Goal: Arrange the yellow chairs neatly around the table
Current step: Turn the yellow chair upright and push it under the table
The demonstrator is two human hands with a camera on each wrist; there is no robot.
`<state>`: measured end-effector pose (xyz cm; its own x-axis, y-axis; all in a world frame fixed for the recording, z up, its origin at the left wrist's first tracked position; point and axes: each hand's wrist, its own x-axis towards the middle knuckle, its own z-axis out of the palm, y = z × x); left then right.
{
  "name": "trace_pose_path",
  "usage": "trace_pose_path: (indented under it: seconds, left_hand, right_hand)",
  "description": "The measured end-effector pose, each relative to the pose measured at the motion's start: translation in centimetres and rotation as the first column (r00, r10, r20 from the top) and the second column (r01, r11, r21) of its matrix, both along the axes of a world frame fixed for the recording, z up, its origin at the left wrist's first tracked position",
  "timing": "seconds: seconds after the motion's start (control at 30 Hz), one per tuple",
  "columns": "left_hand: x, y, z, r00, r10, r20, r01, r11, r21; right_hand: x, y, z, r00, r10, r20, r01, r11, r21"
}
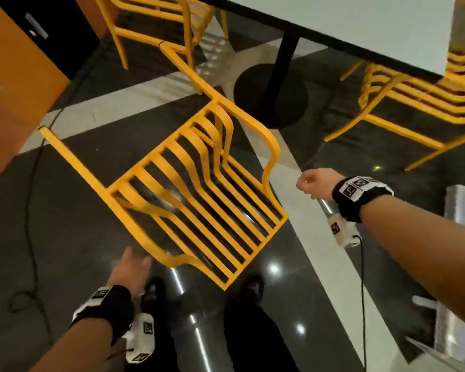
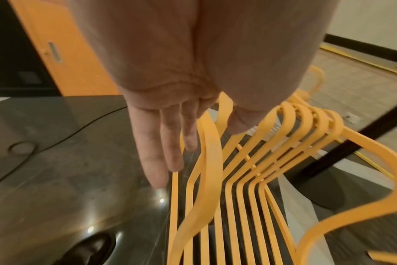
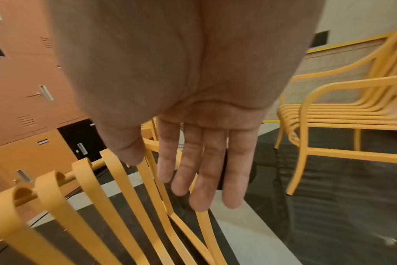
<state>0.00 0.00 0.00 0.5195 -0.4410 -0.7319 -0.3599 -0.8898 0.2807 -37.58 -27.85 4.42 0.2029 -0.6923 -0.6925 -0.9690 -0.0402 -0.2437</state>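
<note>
Glossy dark floor [image 1: 78, 210] with pale stripes, orange lockers [image 1: 16, 76] at left. Tipped yellow chair [image 1: 199, 189] before white counter [image 1: 360, 25] on black pedestal. Left hand [image 1: 130, 267] and right hand [image 1: 316, 182] beside armrests, fingers [image 3: 204, 170] straight, slightly spread, holding nothing.

A: Both forearms bare, no sleeves. Left wrist band [image 1: 106, 304], lower left of the head view: black strap, white patches printed with black square codes.

B: Same black band on the right wrist [image 1: 360, 196], right of centre. A white camera block [image 1: 342, 232] hangs under it, trailing a thin black cable [image 1: 363, 304].

A: Matching white block [image 1: 142, 336] under the left. Black trousers [image 1: 253, 342], black shoes [image 1: 254, 287] at bottom centre.
</note>
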Motion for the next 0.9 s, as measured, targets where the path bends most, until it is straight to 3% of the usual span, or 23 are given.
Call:
trace_pose_path:
  seconds: [0.23, 0.37, 0.53, 0.6, 0.7, 0.9]
  left_hand:
    - [-2.4, -0.6, -6.3, 0.989, 0.144, 0.030, -0.145, 0.989, 0.039]
    - [-2.9, -0.5, -8.6, 0.962, 0.274, -0.015, -0.274, 0.961, -0.041]
    - [-4.2, 0.0, -10.4, 0.886, 0.455, -0.085, -0.462, 0.882, -0.094]
    - [-4.6, -0.1, -10.1, 0.864, 0.490, -0.120, -0.502, 0.857, -0.113]
    - [-4.4, 0.5, -10.1, 0.847, 0.513, -0.141, -0.530, 0.837, -0.135]
    - [-1.2, 0.5, -5.7, 0.900, 0.435, -0.042, -0.436, 0.886, -0.158]
  right_hand:
    - [3.7, -9.5, -8.1, 0.998, 0.049, 0.045, -0.043, 0.991, -0.125]
    - [5.7, -12.1, -13.4, 0.985, -0.058, 0.160, 0.079, 0.988, -0.129]
    - [6.2, -11.8, -18.7, 0.908, -0.291, 0.302, 0.344, 0.929, -0.137]
    - [6.1, -11.2, -18.9, 0.890, -0.340, 0.304, 0.394, 0.909, -0.138]
    - [5.9, -9.9, -17.9, 0.919, -0.298, 0.257, 0.335, 0.935, -0.115]
    - [5.4, -4.8, -15.4, 0.911, -0.358, 0.204, 0.381, 0.920, -0.087]
